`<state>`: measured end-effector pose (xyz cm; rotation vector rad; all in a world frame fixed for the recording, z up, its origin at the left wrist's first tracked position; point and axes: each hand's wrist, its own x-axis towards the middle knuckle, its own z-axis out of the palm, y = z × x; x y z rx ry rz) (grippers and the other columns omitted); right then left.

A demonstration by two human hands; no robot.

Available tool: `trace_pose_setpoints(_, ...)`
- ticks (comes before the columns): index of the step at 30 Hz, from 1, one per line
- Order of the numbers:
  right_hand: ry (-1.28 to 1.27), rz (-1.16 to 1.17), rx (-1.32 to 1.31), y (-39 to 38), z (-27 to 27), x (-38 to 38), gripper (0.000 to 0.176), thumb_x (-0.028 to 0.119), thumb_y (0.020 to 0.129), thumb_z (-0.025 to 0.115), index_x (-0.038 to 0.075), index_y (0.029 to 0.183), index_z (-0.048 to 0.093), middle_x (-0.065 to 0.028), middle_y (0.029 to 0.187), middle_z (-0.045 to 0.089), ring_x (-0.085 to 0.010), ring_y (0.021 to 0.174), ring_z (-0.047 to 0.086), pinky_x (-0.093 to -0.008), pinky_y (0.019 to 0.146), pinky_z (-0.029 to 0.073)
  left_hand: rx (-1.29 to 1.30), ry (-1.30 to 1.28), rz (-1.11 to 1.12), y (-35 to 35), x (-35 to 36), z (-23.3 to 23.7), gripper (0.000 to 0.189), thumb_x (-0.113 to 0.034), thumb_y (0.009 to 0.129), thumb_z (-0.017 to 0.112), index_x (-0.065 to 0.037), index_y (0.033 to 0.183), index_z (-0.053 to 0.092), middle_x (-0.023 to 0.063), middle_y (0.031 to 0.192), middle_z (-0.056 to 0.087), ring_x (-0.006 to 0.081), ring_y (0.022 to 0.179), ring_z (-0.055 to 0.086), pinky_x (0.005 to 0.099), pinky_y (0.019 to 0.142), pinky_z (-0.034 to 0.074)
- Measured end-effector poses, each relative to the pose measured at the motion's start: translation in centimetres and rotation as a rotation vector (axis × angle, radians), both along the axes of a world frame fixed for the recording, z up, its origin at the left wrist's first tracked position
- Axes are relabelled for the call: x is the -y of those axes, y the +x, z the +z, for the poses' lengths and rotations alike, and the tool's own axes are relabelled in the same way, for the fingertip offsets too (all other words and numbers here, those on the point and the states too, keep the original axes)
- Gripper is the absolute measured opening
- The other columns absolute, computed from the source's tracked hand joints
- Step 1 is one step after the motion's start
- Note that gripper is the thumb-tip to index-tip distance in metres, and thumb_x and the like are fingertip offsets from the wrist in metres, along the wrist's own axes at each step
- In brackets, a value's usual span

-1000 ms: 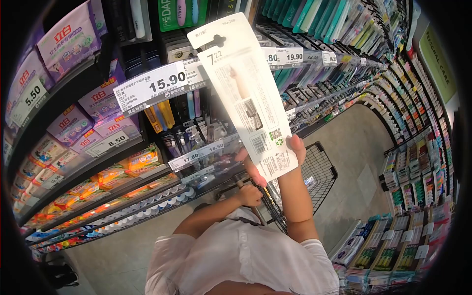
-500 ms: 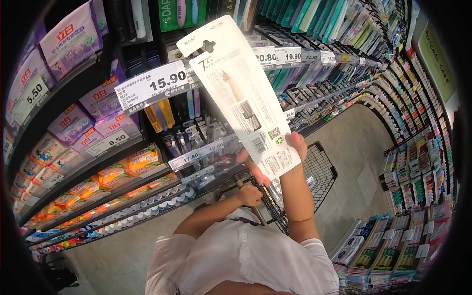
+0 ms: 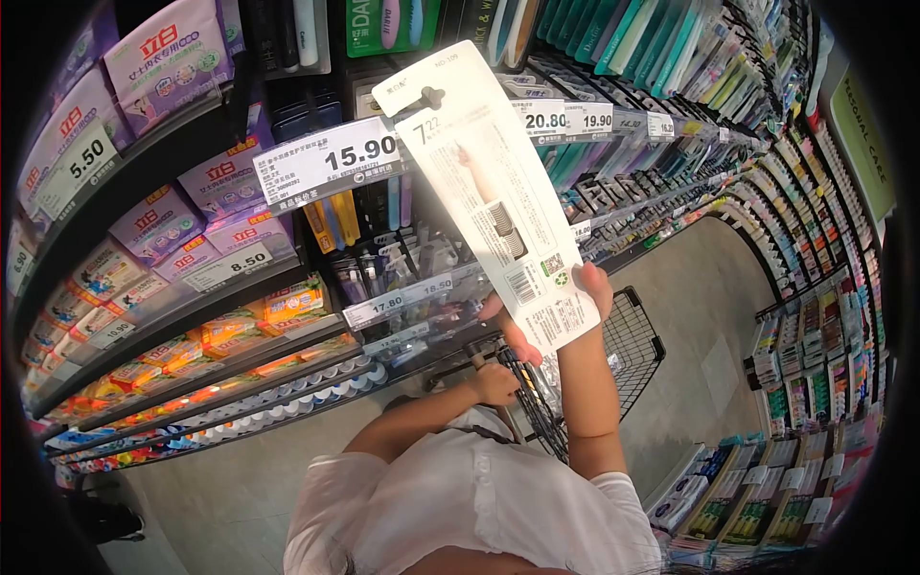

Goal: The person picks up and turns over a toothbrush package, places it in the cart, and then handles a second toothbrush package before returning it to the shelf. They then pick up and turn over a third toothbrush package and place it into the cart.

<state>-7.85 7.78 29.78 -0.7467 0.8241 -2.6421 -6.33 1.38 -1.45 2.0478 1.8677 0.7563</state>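
Toothbrush pack (image 3: 498,206) hides most of the right hand (image 3: 594,287).

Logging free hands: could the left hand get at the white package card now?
Probably yes: the left hand grips the cart just below the white package card in the right hand, nothing between them. It would have to let go first.
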Motion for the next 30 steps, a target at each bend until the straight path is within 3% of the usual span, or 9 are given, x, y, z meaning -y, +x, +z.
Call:
trace_pose_setpoints(11,-0.016,0.152,0.228,0.3,-0.4,-0.1,0.084,0.039,0.078,0.059,-0.009,0.135,0.020,-0.0500,0.113,0.035,-0.0443,0.065,0.061,-0.0400,0.041,0.052,-0.017,-0.034,-0.005,0.1,-0.2,-0.3,0.018,-0.026,0.066,0.059,-0.008,0.066,0.064,0.0110,0.064,0.062,0.0277,0.061,0.063,0.0414,0.056,0.050)
trace_pose_setpoints(15,0.076,0.336,0.213,-0.8,-1.3,-0.6,0.083,0.037,0.077,0.057,-0.006,0.137,0.018,-0.0501,0.117,0.031,-0.0523,0.074,0.059,-0.0440,0.048,0.053,-0.008,0.017,-0.027,0.2,-0.9,-2.7,0.021,-0.028,0.067,0.059,-0.007,0.067,0.065,0.0106,0.067,0.063,0.0270,0.062,0.063,0.0416,0.058,0.051)
trace_pose_setpoints(19,0.154,0.385,0.257,-1.3,-0.9,-0.3,0.083,0.034,0.077,0.059,-0.007,0.136,0.019,-0.0479,0.117,0.033,-0.0479,0.070,0.060,-0.0414,0.046,0.053,0.054,-0.027,-0.052,-0.1,-0.6,-1.6,0.026,-0.026,0.067,0.057,-0.001,0.069,0.060,0.0153,0.069,0.059,0.0298,0.067,0.058,0.0413,0.065,0.046)
trace_pose_setpoints(25,0.213,0.392,0.288,-1.9,-1.2,0.0,0.082,0.033,0.078,0.060,-0.009,0.134,0.020,-0.0448,0.116,0.038,-0.0425,0.068,0.062,-0.0392,0.045,0.054,0.003,-0.043,-0.050,-0.1,-0.2,-0.1,0.025,-0.029,0.069,0.059,-0.005,0.075,0.065,0.0130,0.075,0.062,0.0274,0.070,0.063,0.0411,0.062,0.050)
trace_pose_setpoints(30,0.242,0.416,0.301,-1.9,-0.4,0.1,0.082,0.034,0.078,0.060,-0.009,0.134,0.019,-0.0444,0.116,0.038,-0.0412,0.067,0.062,-0.0392,0.044,0.054,0.043,-0.142,-0.043,-0.3,0.2,2.0,0.029,-0.027,0.068,0.059,-0.004,0.085,0.065,0.0159,0.093,0.061,0.0282,0.090,0.060,0.0403,0.074,0.050)
